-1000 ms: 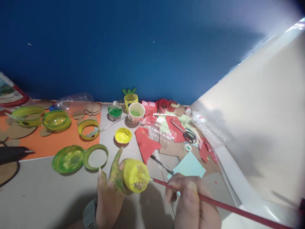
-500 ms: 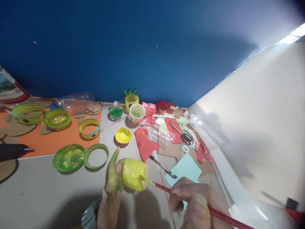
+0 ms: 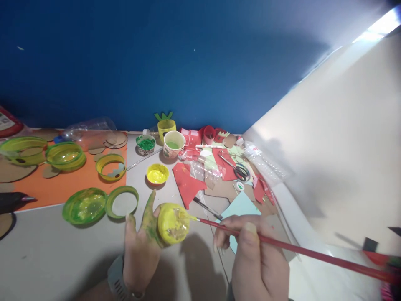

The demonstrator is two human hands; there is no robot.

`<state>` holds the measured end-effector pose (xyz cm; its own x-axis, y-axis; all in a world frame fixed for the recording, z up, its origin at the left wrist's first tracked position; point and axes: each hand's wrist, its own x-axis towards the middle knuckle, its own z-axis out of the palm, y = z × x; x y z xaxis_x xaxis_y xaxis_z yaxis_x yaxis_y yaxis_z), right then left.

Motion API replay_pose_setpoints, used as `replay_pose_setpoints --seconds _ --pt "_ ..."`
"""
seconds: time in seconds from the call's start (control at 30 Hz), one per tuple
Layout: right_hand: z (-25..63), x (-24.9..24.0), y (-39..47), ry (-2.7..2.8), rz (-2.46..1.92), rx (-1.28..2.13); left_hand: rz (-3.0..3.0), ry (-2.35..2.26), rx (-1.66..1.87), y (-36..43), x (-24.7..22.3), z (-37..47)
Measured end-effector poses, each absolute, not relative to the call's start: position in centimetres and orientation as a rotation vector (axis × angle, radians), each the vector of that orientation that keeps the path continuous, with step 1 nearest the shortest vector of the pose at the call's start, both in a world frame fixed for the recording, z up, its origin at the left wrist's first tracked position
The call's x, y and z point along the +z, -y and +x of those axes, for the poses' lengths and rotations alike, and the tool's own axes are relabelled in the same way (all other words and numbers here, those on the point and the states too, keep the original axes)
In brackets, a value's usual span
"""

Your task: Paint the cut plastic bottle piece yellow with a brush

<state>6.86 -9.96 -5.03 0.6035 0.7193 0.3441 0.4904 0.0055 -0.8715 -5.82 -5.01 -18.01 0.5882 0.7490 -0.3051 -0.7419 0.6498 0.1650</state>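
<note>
My left hand (image 3: 144, 242), smeared with green paint, holds a yellow-painted bottle bottom (image 3: 173, 223) from its open end; the fingers inside it are hidden. Its base faces up toward me, with clear unpainted patches among the yellow. In my right hand (image 3: 255, 255) is a red-handled paintbrush (image 3: 288, 248), pinched between thumb and fingers. The bristles, yellow with paint, touch the right side of the base. Just beyond my left hand stands a small dish of yellow paint (image 3: 157, 174).
Behind are a dish of green paint (image 3: 145, 144), a paper cup of greenish liquid (image 3: 173, 144) and a finished-looking yellow cup (image 3: 166, 126). Green-painted plastic pieces (image 3: 84, 205) lie left, near an orange sheet (image 3: 46, 190). Scissors (image 3: 239, 169), a pen (image 3: 206, 207) and paper scraps (image 3: 188, 184) lie right.
My left hand has turned the bottle bottom so its base now faces me instead of its side. The brush has moved from the side to the base's edge and lies flatter.
</note>
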Motion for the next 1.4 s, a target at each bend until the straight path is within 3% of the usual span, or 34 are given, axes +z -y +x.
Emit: replay_pose_setpoints --seconds 0.13,0.33,0.6,0.8,1.07,1.4 --pt "7.6 -5.9 10.5 1.085 -1.552 0.248 -0.044 -0.672 0.809 3.4 -16.6 -5.0" --pt "7.4 -6.9 10.9 1.221 -1.348 0.336 -0.095 -0.615 0.74 3.5 -16.6 -5.1" --pt "6.9 -7.1 11.6 1.284 -1.621 0.311 -0.111 -0.648 0.825 3.7 -16.0 -4.9" --pt "6.2 -6.7 11.0 1.22 -1.479 0.28 -0.1 -0.601 0.811 3.8 -16.6 -5.0" --pt "6.5 -6.5 11.4 1.304 -1.698 0.257 -0.089 -0.614 0.777 3.9 -16.7 -5.1" --pt "6.3 -7.3 11.2 1.275 -1.623 0.277 -0.118 -0.518 0.745 4.4 -16.8 -5.1"
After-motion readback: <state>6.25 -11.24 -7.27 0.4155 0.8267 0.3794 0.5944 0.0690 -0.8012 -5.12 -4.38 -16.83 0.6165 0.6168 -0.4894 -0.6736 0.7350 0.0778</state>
